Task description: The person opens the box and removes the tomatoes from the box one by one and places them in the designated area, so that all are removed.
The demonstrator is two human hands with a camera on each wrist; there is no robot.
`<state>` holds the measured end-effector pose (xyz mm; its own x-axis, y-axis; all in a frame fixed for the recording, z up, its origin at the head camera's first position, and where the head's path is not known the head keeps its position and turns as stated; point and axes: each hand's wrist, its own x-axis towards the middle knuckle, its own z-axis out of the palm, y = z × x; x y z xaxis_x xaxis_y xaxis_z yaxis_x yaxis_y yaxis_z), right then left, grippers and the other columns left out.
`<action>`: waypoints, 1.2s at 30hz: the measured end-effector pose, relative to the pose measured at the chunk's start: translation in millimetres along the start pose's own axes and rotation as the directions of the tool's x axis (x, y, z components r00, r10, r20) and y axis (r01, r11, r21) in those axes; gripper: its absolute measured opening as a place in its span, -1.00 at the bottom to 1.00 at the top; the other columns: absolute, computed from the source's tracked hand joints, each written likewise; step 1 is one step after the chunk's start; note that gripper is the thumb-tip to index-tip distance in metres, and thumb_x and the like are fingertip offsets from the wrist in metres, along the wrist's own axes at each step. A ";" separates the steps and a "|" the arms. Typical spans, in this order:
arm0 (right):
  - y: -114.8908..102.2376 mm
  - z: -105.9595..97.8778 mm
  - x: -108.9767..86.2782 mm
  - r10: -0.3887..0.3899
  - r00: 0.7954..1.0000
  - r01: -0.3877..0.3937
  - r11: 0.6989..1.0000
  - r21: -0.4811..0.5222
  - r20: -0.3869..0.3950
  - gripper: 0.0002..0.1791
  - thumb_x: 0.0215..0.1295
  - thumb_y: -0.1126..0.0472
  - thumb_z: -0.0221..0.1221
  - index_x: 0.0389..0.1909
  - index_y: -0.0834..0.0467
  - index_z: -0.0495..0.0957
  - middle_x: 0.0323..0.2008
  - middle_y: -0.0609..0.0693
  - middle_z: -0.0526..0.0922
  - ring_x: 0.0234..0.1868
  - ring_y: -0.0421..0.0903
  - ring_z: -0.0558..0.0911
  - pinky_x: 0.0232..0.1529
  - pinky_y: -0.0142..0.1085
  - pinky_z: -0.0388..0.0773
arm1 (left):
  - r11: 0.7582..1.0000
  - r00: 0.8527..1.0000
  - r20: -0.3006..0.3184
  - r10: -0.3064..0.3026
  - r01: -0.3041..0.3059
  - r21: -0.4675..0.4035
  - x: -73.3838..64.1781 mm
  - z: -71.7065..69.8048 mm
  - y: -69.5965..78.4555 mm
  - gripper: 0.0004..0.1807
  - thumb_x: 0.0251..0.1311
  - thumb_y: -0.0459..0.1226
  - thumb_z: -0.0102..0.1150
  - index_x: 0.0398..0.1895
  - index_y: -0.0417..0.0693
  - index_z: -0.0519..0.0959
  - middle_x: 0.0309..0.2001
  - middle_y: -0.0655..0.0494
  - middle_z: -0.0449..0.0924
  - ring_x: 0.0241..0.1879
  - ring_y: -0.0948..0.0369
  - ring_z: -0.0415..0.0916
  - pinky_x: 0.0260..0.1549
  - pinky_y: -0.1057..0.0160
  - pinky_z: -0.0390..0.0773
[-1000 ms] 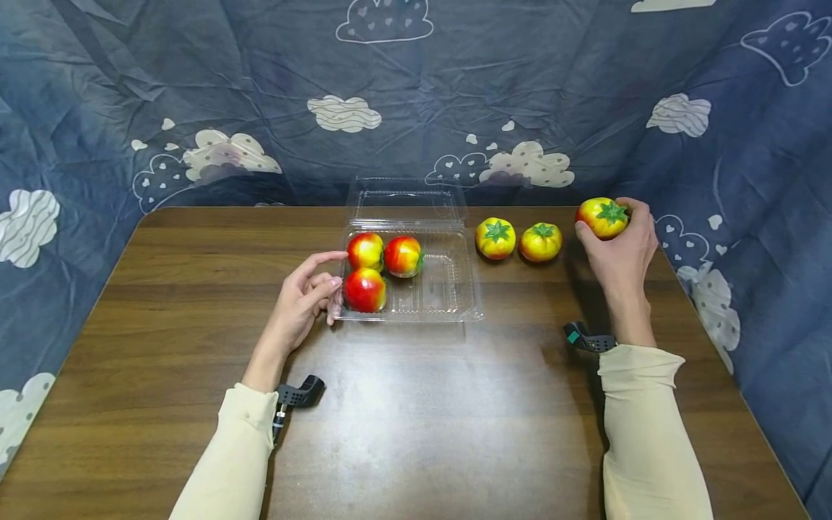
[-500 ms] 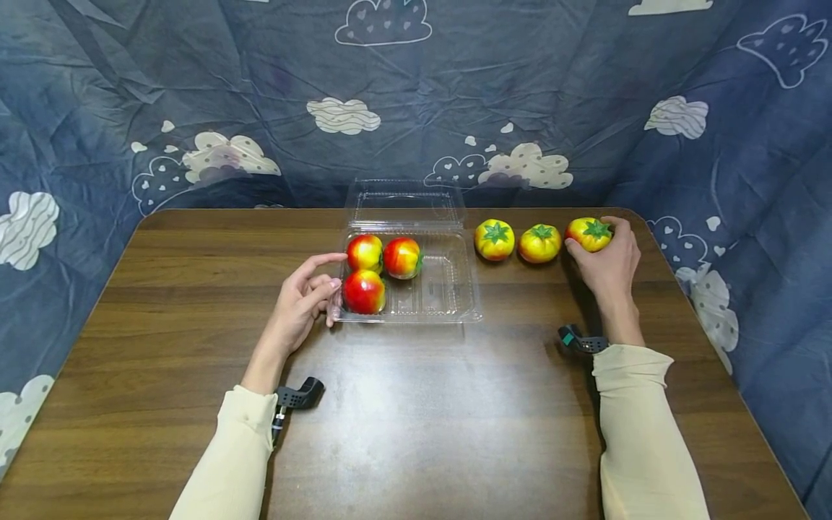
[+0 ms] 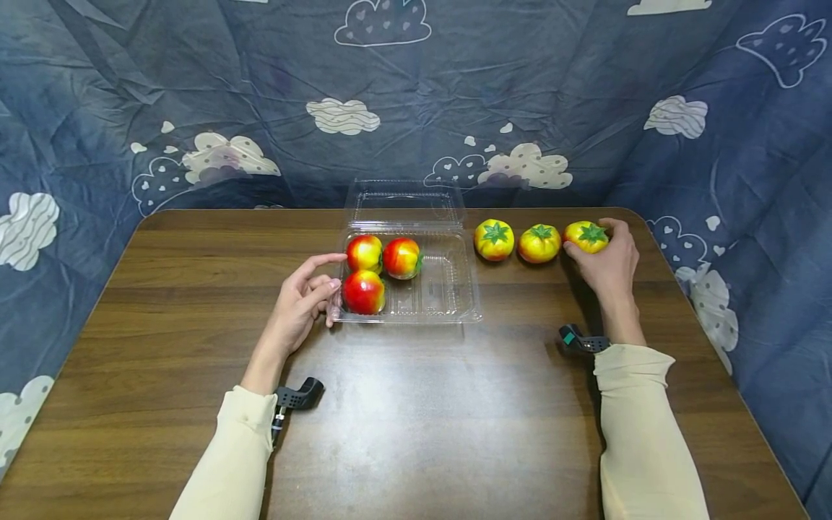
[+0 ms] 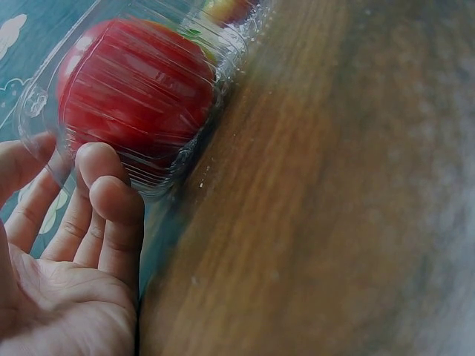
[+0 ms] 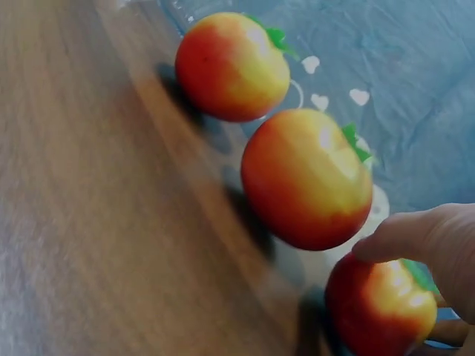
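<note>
The right hand [image 3: 614,269] pinches the end fruit [image 3: 583,237] with thumb and fingers, at three o'clock from the box [image 3: 448,289]. Two other fruits [image 3: 539,245] sit between. The left hand [image 3: 295,303], fingers loosely spread, touches the box at nine o'clock. Three red fruits [image 3: 364,292] lie inside, toward nine o'clock.

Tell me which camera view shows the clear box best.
The head view: the box shows nearly whole there, its lid open. The left wrist view catches only part, with a fruit inside; in the right wrist view, I can't make it out.
</note>
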<state>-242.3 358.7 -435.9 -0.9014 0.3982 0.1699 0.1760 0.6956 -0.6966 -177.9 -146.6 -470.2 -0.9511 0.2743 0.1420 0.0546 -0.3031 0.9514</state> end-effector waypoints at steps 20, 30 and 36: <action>-34.6 -3.1 -9.5 -0.063 0.985 0.079 0.992 0.094 -0.162 -0.34 0.32 0.02 0.35 0.39 0.15 0.46 0.34 0.17 0.51 0.42 0.12 0.41 0.55 -0.05 0.17 | 1.000 1.000 -0.002 -0.001 0.001 -0.005 -0.1 0.6 1.1 -0.53 0.53 -0.48 0.04 0.45 -0.27 0.37 -0.47 -0.04 0.55 -0.64 0.17 0.50 -0.69 0.38 0.59; -50.6 9.4 -19.0 -0.150 0.974 0.170 0.979 0.111 -0.169 -0.41 0.31 0.07 0.34 0.32 0.19 0.51 0.25 0.20 0.57 0.35 0.17 0.47 0.47 -0.02 0.25 | 1.000 1.000 -0.007 -0.004 0.004 0.005 -1.0 0.3 4.2 -0.54 0.53 -0.47 0.04 0.45 -0.25 0.38 -0.47 -0.05 0.55 -0.65 0.16 0.48 -0.69 0.37 0.59; -63.6 13.9 -25.7 -0.184 0.973 0.201 0.972 0.121 -0.139 -0.41 0.33 0.06 0.32 0.35 0.16 0.50 0.29 0.18 0.55 0.33 0.18 0.44 0.46 0.02 0.24 | 1.000 1.000 -0.004 -0.004 0.004 0.007 -0.3 0.8 3.1 -0.53 0.53 -0.46 0.06 0.45 -0.25 0.38 -0.47 -0.05 0.55 -0.65 0.14 0.47 -0.69 0.37 0.59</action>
<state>-235.8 295.8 -405.6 -0.8546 0.3428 0.3901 -0.0577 0.6838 -0.7273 -177.3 -146.8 -467.1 -0.9527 0.2714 0.1371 0.0530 -0.2957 0.9538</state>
